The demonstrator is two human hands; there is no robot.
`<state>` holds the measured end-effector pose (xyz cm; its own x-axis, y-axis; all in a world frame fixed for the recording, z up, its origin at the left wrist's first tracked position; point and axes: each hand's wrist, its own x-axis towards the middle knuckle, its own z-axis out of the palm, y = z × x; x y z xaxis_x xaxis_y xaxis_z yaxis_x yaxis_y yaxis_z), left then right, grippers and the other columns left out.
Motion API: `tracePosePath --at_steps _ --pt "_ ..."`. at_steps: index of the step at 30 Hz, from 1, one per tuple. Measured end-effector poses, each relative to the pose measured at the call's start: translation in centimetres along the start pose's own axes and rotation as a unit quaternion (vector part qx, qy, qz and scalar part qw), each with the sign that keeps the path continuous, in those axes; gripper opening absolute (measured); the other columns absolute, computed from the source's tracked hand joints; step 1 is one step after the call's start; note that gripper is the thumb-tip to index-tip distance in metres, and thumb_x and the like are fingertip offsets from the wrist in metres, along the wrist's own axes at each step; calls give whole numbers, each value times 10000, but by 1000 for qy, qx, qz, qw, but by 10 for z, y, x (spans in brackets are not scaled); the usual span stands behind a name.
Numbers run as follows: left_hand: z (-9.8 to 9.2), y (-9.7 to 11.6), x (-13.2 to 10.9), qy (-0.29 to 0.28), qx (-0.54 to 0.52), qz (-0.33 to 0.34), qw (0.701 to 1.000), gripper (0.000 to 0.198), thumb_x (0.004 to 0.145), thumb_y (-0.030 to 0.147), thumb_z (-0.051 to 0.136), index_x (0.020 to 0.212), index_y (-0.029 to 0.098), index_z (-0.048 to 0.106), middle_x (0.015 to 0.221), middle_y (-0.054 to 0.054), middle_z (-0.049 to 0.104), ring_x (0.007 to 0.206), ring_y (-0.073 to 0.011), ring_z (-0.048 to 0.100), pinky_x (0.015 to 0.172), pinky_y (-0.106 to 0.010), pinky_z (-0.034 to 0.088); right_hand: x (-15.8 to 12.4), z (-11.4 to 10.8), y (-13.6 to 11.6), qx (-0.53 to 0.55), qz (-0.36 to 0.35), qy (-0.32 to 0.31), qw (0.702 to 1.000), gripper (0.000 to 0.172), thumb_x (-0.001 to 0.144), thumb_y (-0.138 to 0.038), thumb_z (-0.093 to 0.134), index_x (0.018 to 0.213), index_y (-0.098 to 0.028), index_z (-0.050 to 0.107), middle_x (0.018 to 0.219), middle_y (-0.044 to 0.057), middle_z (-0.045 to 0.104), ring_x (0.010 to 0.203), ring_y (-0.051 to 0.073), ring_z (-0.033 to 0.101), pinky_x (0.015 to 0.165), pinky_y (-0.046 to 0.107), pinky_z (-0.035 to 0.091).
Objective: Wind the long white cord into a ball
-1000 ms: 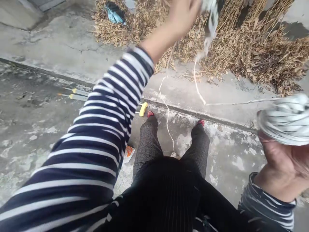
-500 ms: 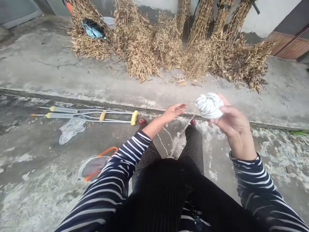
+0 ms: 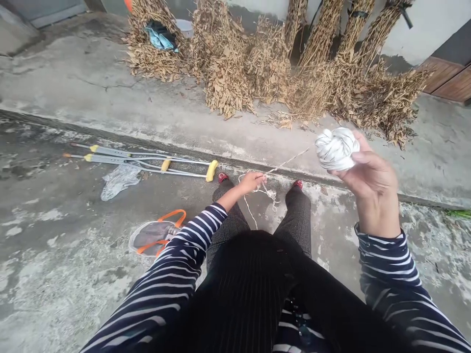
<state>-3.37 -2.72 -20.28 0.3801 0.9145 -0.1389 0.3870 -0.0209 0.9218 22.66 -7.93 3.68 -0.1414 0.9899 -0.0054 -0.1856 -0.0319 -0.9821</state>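
In my right hand [image 3: 375, 171] is a white ball [image 3: 335, 149] of wound string or cloth strip with thin dark streaks, raised over the ledge at the right. Its fingers are closed round the ball's right side and underside. My left hand [image 3: 253, 181], between my feet, is closed in a pinch on a thin white cord [image 3: 289, 160]. One stretch of cord slants up towards the ball, but its link to the ball does not show clearly. Loose loops of the same cord [image 3: 270, 193] dangle below my left hand, and a strand runs down to my lap.
Two crutches [image 3: 147, 159] with yellow pads and a crumpled clear plastic bag [image 3: 119, 182] lie at the left. A grey bag [image 3: 149, 236] with orange handles stands nearer. A concrete ledge [image 3: 110, 115] crosses ahead, with dried plant bundles [image 3: 228, 73] leaning against the wall.
My left hand has moved down and slightly left, and now pinches the cord. My right hand has lifted the white ball up and to the right. The view has shifted a little.
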Motion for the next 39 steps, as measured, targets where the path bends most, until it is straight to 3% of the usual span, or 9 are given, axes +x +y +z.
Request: tracePosePath --at_steps 8,11,14,17,21,24,27,34,39 --pt "-30 -27 15 91 71 -78 990 258 907 348 592 771 145 675 663 4 613 729 -154 558 722 -246 425 -12 29 -46 -1 -119 -21 993 367 689 -302 824 1040 -329 720 1307 -25 653 1037 198 662 618 269 588" --pt "-31 -31 17 109 79 -100 986 223 915 310 581 811 145 688 734 -24 658 773 -174 594 761 -267 451 -17 39 -57 -44 -137 -8 990 307 720 -340 827 1015 -362 744 1338 -27 651 1191 270 637 724 359 634" --pt "-29 -25 19 123 83 -95 984 186 895 222 595 1007 142 721 960 -84 731 939 -217 654 860 -301 483 -10 39 -49 -2 -147 -29 989 402 632 -327 839 1024 -314 752 1215 34 700 1036 264 686 612 348 621" --pt "-23 6 20 116 20 -37 992 385 886 196 625 1268 162 666 1236 -119 709 1138 -230 647 1003 -332 480 7 34 -26 29 -59 -57 996 422 600 -253 787 1015 -294 720 1108 18 713 756 171 666 453 260 544" --pt "-12 74 16 56 -126 129 982 529 874 238 697 1388 157 603 1316 -146 688 1221 -248 634 1106 -399 448 27 29 9 40 63 -95 993 414 613 -186 768 1006 -273 674 1075 -4 709 693 139 657 453 243 568" --pt "-7 116 10 50 -159 187 968 394 885 280 693 1259 155 692 1176 -119 744 1123 -238 674 1035 -392 490 32 22 27 67 91 -128 985 427 628 -173 751 1034 -268 659 1086 -4 714 682 137 664 467 242 582" --pt "-7 129 5 65 -125 186 972 220 927 298 609 957 146 765 896 -60 758 901 -177 685 908 -321 505 28 7 37 98 90 -122 984 431 632 -170 729 1046 -268 659 1097 2 728 722 158 693 489 249 592" --pt "-5 63 3 82 8 107 991 325 938 356 521 798 150 730 724 -2 674 652 -121 525 668 -234 388 6 -15 31 135 -10 -46 990 469 586 -247 779 1044 -299 690 1150 -2 742 1070 254 709 849 434 660" --pt "3 1 11 71 78 9 994 263 921 296 528 834 148 727 687 1 639 676 -142 536 670 -236 376 -5 -1 -7 141 -97 -47 984 471 513 -290 878 954 -333 719 1135 -48 739 1057 157 668 981 284 574"
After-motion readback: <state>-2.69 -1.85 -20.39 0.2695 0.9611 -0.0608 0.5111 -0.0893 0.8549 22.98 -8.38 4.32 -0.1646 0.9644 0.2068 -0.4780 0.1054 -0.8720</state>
